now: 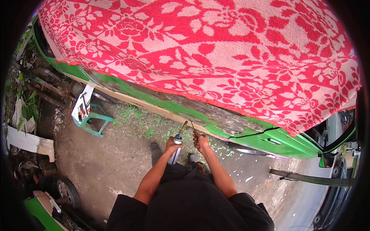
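Note:
My left hand [170, 146] is closed around a gas torch [175, 156], a silver canister with a burner tube. The tube points up toward the lower side of a green car [260, 143]. My right hand [201, 142] grips a thin, dark tool [192, 124] whose exact kind is too small to make out. Its tip is at or just before the car's lower panel, close to the torch's nozzle. Along this side, the green paint gives way to rough grey-brown and beige patches. A pink and white floral cloth [216, 42] covers the car above.
Left of me stands a small green plastic stool [95, 121] with hand tools on a white board [82, 104]. Green paint flakes litter the concrete floor [115, 161]. A tyre [68, 191] and scrap lie at left; a long beam [308, 178] is at right.

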`<move>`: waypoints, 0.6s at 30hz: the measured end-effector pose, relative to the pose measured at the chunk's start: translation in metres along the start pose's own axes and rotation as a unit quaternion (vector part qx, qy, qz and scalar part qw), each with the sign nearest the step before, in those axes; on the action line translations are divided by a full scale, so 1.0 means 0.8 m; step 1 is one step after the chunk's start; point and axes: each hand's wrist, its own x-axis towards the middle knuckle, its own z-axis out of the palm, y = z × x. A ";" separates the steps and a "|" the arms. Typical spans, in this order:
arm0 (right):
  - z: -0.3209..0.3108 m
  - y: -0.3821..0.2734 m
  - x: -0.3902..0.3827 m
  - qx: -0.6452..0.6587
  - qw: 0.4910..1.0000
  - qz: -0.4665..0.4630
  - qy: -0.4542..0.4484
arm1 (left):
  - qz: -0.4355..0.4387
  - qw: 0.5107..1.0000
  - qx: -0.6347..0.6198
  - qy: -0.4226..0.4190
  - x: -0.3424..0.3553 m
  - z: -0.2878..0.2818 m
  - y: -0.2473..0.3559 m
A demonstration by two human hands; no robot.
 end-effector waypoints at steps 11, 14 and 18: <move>0.007 0.000 0.012 0.007 1.000 0.009 0.004 | -0.004 1.000 0.004 0.000 0.016 0.005 -0.014; 0.020 0.003 0.015 0.001 1.000 0.010 0.011 | -0.010 1.000 0.013 -0.011 0.021 0.003 -0.018; 0.019 0.006 -0.002 -0.008 1.000 -0.013 0.010 | -0.009 1.000 -0.014 -0.004 0.006 -0.012 -0.010</move>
